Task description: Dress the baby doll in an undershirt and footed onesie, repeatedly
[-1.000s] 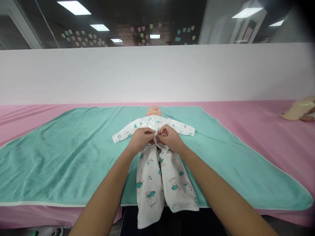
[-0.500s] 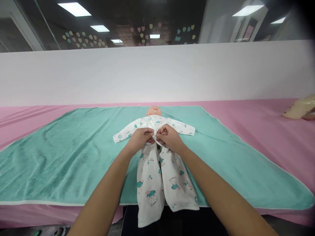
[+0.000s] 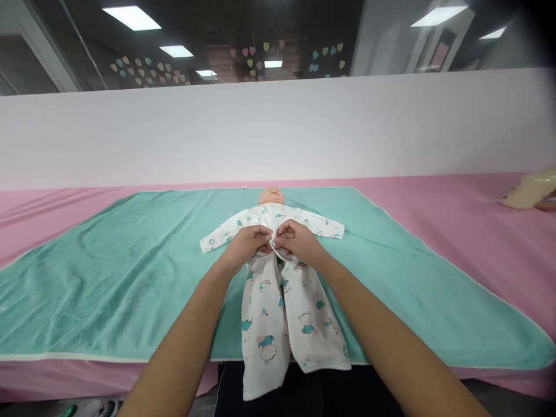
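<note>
- One pink sheet [image 3: 456,220], beneath everything else, smooth at my right and creased at my far left.
- One teal towel [image 3: 130,260], white-edged, spread over the sheet, lightly wrinkled on my left.
- One printed infant outfit [image 3: 264,295], white with bear motifs, long-sleeved and long-legged, laid along the towel's middle. Both sleeves lay spread and both legs pointed toward me, their ends past the towel's near edge. Whether it was one piece or two, I could not tell.
- One right hand [image 3: 299,242], mine, thumb and fingers pinched together on the outfit's front, at the midline.
- One left hand [image 3: 247,246], mine, pinching the same front from the other side, fingertips just beside those of the right.
- One doll's head [image 3: 271,196], bare, lying beyond the collar. By my judgement the dressing of the upper body was done: sleeves out, chest edges meeting above my hands.
- One white trim [image 3: 278,252], curving away below my fingers. Here, I judged, the unfinished part began: a dark gap showed between the legs, the edges there not yet joined. Any fastener was hidden by my fingers.
</note>
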A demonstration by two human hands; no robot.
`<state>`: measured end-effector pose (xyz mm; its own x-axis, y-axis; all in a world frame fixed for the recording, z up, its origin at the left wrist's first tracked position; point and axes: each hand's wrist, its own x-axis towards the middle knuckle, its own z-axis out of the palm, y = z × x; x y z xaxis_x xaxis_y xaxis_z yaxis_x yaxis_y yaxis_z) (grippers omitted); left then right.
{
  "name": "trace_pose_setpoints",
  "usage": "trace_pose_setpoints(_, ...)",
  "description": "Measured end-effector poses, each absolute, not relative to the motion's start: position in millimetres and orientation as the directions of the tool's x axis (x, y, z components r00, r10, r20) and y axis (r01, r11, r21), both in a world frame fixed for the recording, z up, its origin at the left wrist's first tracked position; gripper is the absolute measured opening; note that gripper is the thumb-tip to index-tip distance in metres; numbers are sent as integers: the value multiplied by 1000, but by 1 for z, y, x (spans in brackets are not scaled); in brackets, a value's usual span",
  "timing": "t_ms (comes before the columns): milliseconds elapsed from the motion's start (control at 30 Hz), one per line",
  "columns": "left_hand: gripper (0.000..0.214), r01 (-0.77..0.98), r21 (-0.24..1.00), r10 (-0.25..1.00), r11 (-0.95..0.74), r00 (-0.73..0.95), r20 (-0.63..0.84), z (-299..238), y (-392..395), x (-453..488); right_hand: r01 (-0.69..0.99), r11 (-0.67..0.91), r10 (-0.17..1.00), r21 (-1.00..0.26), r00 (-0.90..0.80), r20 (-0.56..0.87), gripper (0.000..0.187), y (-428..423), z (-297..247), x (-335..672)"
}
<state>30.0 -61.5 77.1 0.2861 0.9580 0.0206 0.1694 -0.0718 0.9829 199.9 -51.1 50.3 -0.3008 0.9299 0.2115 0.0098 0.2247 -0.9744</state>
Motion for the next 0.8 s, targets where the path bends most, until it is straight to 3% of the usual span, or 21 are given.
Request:
trace_pose_setpoints(133, 26, 186, 975, 961, -124, 265, 71, 73, -60, 34, 10, 225, 934, -974, -288, 213, 20, -54, 54, 197)
trace_pose_setpoints(200, 26, 300, 934, 973, -195, 181, 145, 70, -56, 34, 19, 238, 939, -971, -262, 225, 17, -53, 54, 196)
trace_pose_setpoints(300, 22, 620, 715, 900, -323, -33, 435, 60, -45, 17, 97, 333, 940, -938, -119, 321, 15, -40, 47, 211)
trace_pose_setpoints(400, 28, 848, 477, 785, -232, -126, 606, 45, -30, -26, 430, 401, 863, -809, 121, 491, 20, -15, 27, 258)
trace_pose_setpoints(500, 40, 897, 438, 841, 64, -285, 459, 33, -20, -77, 746, 166, 873, -645, 193, 448, 30, 8, 5, 322)
trace_pose_setpoints(600, 48, 862, 448, 908, 237, -361, 214, 27, -17, -111, 813, -72, 901, -578, 301, 312, 40, 17, -5, 370)
trace_pose_setpoints(700, 46, 838, 509, 940, 195, -307, 145, 26, -17, -116, 813, -154, 935, -562, 304, 182, 40, 15, -4, 383)
trace_pose_setpoints(800, 37, 749, 654, 941, 105, -288, 179, 26, -17, -109, 775, -103, 956, -623, 251, 154, 41, 14, -1, 376)
